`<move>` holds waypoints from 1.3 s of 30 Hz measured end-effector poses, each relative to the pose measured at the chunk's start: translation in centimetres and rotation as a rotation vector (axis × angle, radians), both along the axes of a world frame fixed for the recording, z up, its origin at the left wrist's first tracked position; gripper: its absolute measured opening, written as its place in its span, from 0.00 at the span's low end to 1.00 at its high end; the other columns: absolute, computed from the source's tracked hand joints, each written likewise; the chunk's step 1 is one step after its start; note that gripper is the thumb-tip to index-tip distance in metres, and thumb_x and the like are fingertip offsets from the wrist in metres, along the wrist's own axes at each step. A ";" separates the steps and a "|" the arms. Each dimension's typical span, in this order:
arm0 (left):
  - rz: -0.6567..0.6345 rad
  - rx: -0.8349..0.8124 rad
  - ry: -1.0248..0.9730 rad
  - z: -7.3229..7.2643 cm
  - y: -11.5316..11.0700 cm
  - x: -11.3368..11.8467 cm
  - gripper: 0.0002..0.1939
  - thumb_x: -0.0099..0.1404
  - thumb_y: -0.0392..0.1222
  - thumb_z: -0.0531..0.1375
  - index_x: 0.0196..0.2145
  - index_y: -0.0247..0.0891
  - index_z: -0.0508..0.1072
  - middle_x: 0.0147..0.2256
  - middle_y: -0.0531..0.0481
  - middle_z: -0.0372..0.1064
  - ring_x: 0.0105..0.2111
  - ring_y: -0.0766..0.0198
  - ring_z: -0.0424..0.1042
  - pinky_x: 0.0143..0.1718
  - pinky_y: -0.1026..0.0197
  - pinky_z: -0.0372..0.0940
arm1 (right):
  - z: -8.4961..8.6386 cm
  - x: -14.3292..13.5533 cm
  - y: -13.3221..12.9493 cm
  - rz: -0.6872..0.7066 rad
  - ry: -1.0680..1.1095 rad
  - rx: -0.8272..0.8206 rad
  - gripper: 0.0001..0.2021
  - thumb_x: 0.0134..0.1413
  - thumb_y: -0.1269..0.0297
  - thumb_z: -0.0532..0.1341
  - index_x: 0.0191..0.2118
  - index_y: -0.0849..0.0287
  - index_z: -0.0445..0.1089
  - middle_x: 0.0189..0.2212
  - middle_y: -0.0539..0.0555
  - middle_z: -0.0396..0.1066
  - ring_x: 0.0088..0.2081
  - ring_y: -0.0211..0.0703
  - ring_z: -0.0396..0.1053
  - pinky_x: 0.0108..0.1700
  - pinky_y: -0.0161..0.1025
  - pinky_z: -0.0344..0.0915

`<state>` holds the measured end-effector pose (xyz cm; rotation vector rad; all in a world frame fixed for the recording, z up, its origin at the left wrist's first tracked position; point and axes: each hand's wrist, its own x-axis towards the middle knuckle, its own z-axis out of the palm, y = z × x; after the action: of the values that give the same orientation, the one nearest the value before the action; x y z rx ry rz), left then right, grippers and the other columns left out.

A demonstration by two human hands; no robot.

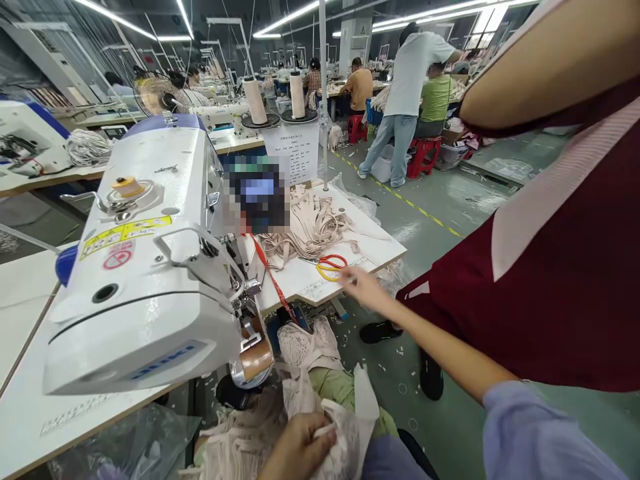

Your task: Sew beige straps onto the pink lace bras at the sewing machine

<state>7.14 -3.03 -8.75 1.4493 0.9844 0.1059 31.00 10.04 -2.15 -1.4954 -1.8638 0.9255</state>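
My left hand point(303, 443) is closed on a pale beige lace garment point(343, 423) in my lap, its fingers pinching the cloth. Stretched out to the table corner, my right hand point(367, 290) has its fingertips at the handles of a pair of scissors point(331, 268), one loop red and one yellow. The scissors lie on the table with their blades towards a pile of beige straps point(310, 223). More of the beige lace cloth point(307, 343) lies over my knees, below the white sewing machine point(150, 267).
A red ribbon point(270, 273) hangs from the machine side over the table edge. Two thread cones point(255, 100) stand behind. A person in a dark red garment point(550, 287) stands close on my right. Plastic bags point(125, 440) lie at lower left; other workers sit further back.
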 end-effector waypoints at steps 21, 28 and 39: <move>0.445 0.688 0.052 7.2 -1.0 -4.6 0.21 0.71 0.50 0.50 0.22 0.38 0.66 0.19 0.55 0.61 0.21 0.67 0.61 0.22 0.66 0.56 | 3.0 -0.3 -2.7 0.029 0.983 -0.976 0.09 0.68 0.69 0.51 0.32 0.57 0.55 0.19 0.41 0.63 0.09 0.22 0.43 0.13 0.21 0.48; 0.365 1.056 0.002 7.1 -1.5 -2.3 0.15 0.68 0.41 0.60 0.52 0.40 0.68 0.45 0.44 0.70 0.43 0.61 0.72 0.40 0.62 0.69 | -0.4 -6.7 -9.3 0.111 1.361 -1.632 0.24 0.74 0.64 0.37 0.27 0.61 0.58 0.15 0.44 0.63 0.09 0.23 0.52 0.16 0.22 0.60; 0.219 0.421 -0.006 4.6 0.0 -3.3 0.11 0.67 0.41 0.54 0.32 0.36 0.74 0.26 0.53 0.69 0.26 0.67 0.65 0.29 0.66 0.57 | -0.2 -7.1 -10.7 -0.344 1.423 -1.570 0.15 0.71 0.67 0.48 0.31 0.60 0.63 0.16 0.39 0.57 0.12 0.23 0.53 0.17 0.17 0.56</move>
<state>3.87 -3.00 -4.10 1.7127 1.1605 0.5026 23.88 -0.67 -2.30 -0.9539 0.3706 2.4706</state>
